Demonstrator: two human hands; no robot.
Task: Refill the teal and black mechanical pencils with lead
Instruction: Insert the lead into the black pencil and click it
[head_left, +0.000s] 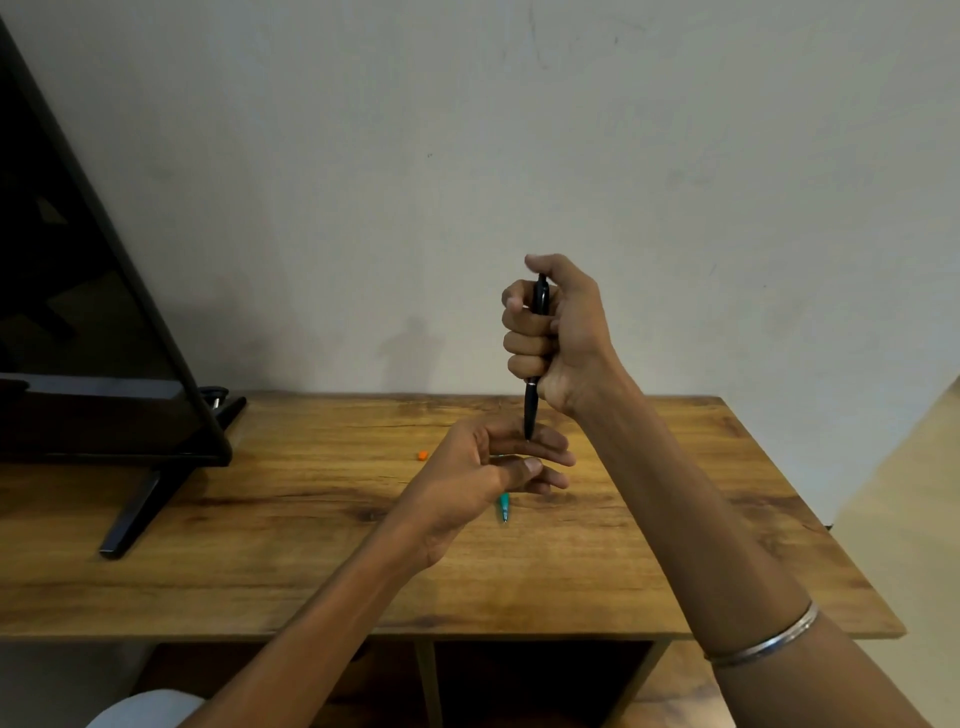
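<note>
My right hand (556, 332) is closed in a fist around the black mechanical pencil (531, 410), held upright with its tip pointing down and my thumb over its top end. The tip touches the fingers of my left hand (488, 467), which hovers just above the wooden table (260, 545) with thumb and fingers pinched together; whether a lead is between them I cannot tell. The teal mechanical pencil (504, 508) lies on the table under my left hand, only its tip end showing. A small orange cap (422, 455) rests on the table to the left.
A black monitor (78, 312) on a slanted foot (130, 519) stands at the table's left. A plain wall rises behind the table. An open shelf (540, 680) lies below the front edge. A metal bangle (763, 642) circles my right forearm.
</note>
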